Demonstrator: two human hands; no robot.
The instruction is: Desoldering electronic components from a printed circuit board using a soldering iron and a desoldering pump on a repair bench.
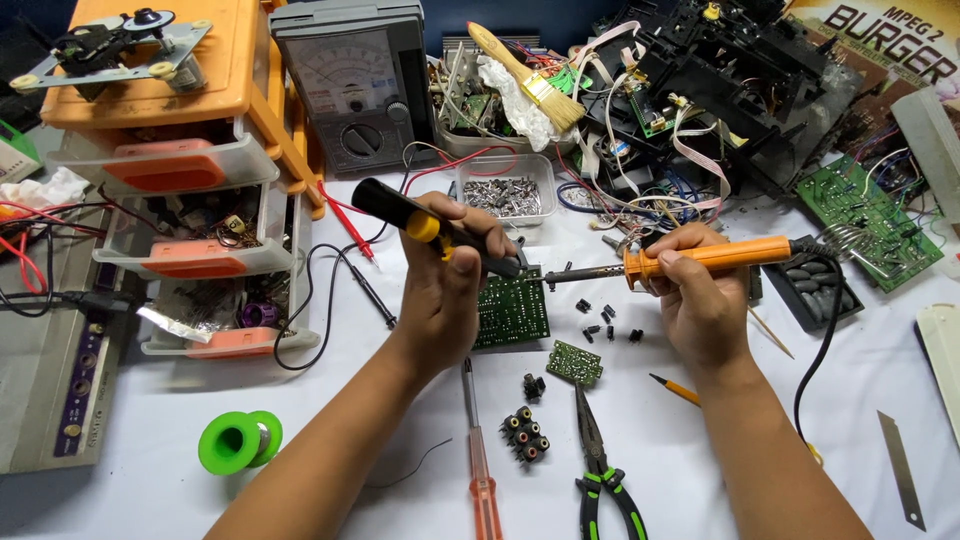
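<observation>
Pliers (603, 470) nearest, left hand (445, 290) gripping desoldering pump (430, 228), right hand (700, 295) clasping soldering iron (690, 260)

Free: cloth (700, 470) lower right | Blocked: pliers (600, 470), screwdriver (480, 450), jacks (525, 435); perhaps loose wire (410, 470)

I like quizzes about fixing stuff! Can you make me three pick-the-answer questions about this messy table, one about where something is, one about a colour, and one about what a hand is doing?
1. Where is the green spool?
A. in a drawer
B. on the table, by the left arm
C. on the meter

2. What colour is the soldering iron handle?
A. orange
B. blue
C. white

3. What is the left hand doing?
A. lying flat
B. gripping a black and yellow tool
C. holding the pliers

Answers: 1 B, it lies on the white tabletop. 2 A, the right hand wraps an orange grip. 3 B, its fingers close round that tool over the green board.
</observation>
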